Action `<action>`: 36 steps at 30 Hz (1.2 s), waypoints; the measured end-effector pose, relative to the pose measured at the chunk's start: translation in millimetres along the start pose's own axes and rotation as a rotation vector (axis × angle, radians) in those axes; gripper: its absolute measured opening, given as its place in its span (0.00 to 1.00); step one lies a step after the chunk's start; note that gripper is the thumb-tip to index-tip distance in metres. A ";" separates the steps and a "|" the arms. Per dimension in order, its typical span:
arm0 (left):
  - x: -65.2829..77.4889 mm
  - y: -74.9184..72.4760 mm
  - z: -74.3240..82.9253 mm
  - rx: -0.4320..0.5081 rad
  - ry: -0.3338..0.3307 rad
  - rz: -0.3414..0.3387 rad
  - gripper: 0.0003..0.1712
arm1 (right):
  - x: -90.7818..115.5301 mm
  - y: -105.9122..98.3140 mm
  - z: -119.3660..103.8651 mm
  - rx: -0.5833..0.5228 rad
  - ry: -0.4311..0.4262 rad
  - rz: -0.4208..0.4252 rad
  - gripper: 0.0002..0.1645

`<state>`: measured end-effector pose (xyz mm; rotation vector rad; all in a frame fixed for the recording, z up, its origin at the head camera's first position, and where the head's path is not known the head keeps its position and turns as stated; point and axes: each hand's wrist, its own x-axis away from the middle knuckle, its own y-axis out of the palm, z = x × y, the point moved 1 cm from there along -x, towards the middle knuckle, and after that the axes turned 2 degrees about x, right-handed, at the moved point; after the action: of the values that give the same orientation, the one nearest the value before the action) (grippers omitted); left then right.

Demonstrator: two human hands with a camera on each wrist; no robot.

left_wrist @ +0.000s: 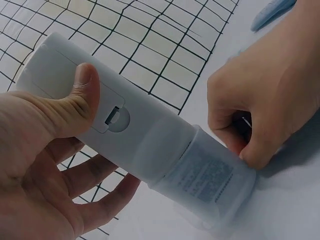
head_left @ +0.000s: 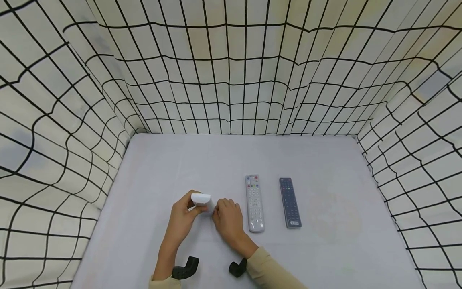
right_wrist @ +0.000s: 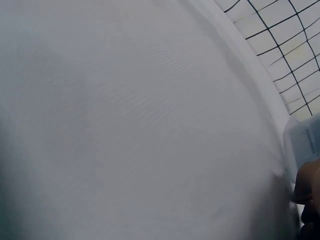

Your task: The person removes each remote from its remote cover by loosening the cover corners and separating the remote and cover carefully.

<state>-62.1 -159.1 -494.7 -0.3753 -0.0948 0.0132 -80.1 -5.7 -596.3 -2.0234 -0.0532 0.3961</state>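
Observation:
A white remote control (left_wrist: pixel 142 117) stands tilted, its back and battery cover facing the left wrist camera. My left hand (head_left: pixel 181 218) grips its upper part, thumb across the back and fingers underneath. A translucent sleeve (left_wrist: pixel 207 172) covers the remote's lower end, and a printed label shows through it. Curled fingers of my right hand (head_left: pixel 229 220) pinch the sleeve at its bottom corner, close to the table. In the right wrist view, only part of the sleeve (right_wrist: pixel 302 145) and some dark fingertips appear at the right edge.
Right of my hands, a pale remote (head_left: pixel 255 204) in clear wrap lies lengthwise on the white tabletop (head_left: pixel 332 172). Beyond it lies a dark blue remote (head_left: pixel 290 202). Black grid netting (head_left: pixel 234 72) over pale walls encloses the table's back and sides. Black curved pieces (head_left: pixel 185 268) sit at both wrists.

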 end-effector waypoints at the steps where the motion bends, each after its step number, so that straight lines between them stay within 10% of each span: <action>1: -0.3 -1.0 0.5 0.006 -0.003 0.005 0.17 | -0.7 -1.1 0.2 -0.030 0.010 -0.004 0.10; 13: -2.1 -11.6 13.1 0.149 -0.024 0.106 0.27 | -16.3 -34.4 12.7 -0.707 0.363 -0.211 0.06; 25: -1.7 -10.0 18.4 0.670 -0.086 0.361 0.18 | -19.6 -70.2 26.2 -1.072 0.364 -0.213 0.11; 36: -4.5 1.0 22.9 1.082 -0.232 0.338 0.28 | -25.2 -86.3 35.7 -1.436 0.370 -0.318 0.29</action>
<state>-68.8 -149.9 -474.2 0.6990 -0.2347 0.4258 -103.2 60.3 -529.5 -3.3717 -0.5507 -0.3820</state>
